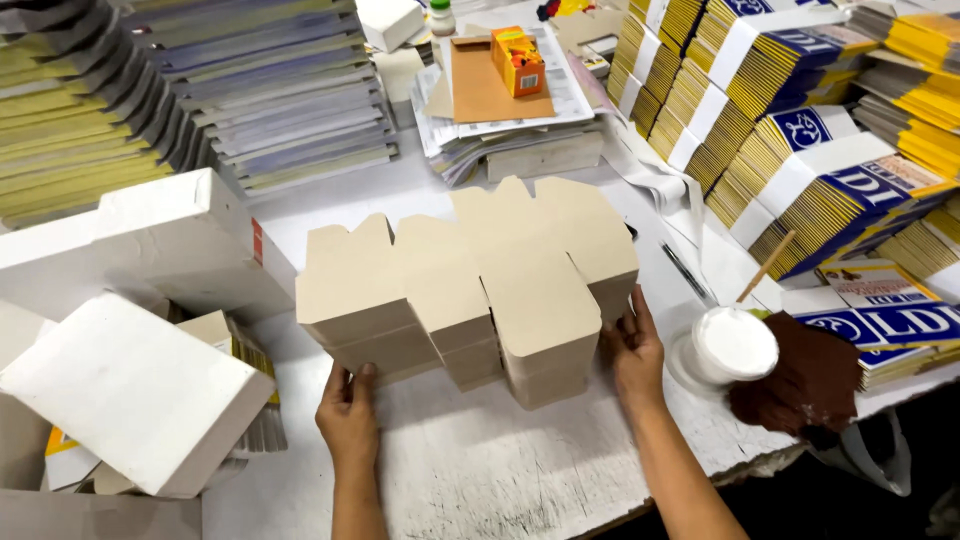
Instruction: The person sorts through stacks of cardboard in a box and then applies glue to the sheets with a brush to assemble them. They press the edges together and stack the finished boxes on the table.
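left hand: fingers pressed together against the lower left edge of the thick stack of flat, die-cut beige cardboard box blanks; thumb side hidden, so whether it gripped or only steadied the stack could not be told.
right hand: fingers slightly spread and laid flat against the lower right edge of the same stack, touching it.
stack of blanks: stood between the two sets of fingers on the scuffed white worktable, flaps pointing away from the fingertips, squared up in several stepped layers.
beyond the right fingers: a round white tub of paste with a thin wooden stick leaning in it, just beside the hand; a dark brown rag touching the tub on its far side.
further right of the fingers: banded bundles of yellow-and-blue printed flat cartons, leaning in rows.
left of the left fingers: white rectangular cardboard boxes, tilted and overlapping, near the hand but apart from it.
past the fingertips, across the table: a small assembled orange carton standing on a brown card sheet over a pile of papers; tall stacks of greenish and greyish flat sheets to the far left.
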